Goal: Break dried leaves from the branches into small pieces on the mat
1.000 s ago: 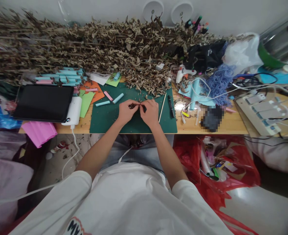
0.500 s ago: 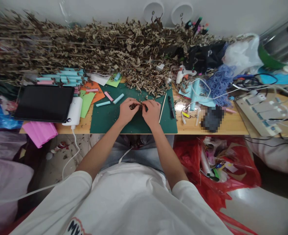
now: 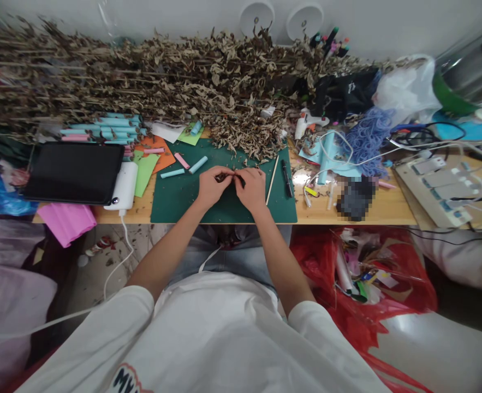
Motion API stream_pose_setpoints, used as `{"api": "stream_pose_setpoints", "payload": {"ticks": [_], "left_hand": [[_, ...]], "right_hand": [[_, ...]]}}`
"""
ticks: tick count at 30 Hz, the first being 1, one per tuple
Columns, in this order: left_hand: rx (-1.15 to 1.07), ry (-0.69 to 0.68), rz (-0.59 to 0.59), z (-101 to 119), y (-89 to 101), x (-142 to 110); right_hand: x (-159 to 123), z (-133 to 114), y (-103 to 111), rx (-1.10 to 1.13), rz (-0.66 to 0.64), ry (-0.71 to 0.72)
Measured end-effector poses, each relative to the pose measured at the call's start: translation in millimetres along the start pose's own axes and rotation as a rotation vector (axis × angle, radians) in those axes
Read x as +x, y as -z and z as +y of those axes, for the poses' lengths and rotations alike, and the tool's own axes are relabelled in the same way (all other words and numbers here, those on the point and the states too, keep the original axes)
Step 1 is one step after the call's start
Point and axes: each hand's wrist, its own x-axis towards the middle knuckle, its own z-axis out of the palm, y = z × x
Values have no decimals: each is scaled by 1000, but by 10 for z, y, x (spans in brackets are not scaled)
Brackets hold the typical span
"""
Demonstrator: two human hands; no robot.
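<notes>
Both hands meet over the green cutting mat. My left hand and my right hand are closed in pinches on a small dark dried piece, apparently a dried leaf or twig, held between them just above the mat. A thin wooden stick and a black pen lie on the mat right of my right hand. Rolled blue and pink paper tubes lie at the mat's upper left.
A big heap of dried leafy branches fills the back of the desk. A black tablet and white power bank lie left. A glue gun, cables, a power strip sit right. A red bag of scraps lies below.
My hands shifted slightly while working the small dried piece; they moved a little away from me and back. Nothing else moved.
</notes>
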Motion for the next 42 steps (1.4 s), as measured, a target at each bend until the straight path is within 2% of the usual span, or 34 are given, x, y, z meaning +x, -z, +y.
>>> {"api": "stream_pose_setpoints", "payload": {"ticks": [8, 12, 16, 22, 36, 42], "left_hand": [[13, -28, -5, -31, -19, -3], [22, -23, 11, -15, -22, -5], [40, -35, 25, 8, -16, 0], [47, -90, 27, 20, -9, 10], [57, 35, -7, -5, -33, -2], [64, 71, 27, 21, -32, 0]], "right_hand": [[-24, -90, 34, -120, 12, 54], [-29, -93, 31, -163, 46, 3], [-28, -52, 21, -128, 44, -58], [-17, -44, 20, -72, 33, -36], [-24, -74, 28, -110, 35, 8], [-24, -37, 20, -93, 83, -96]]}}
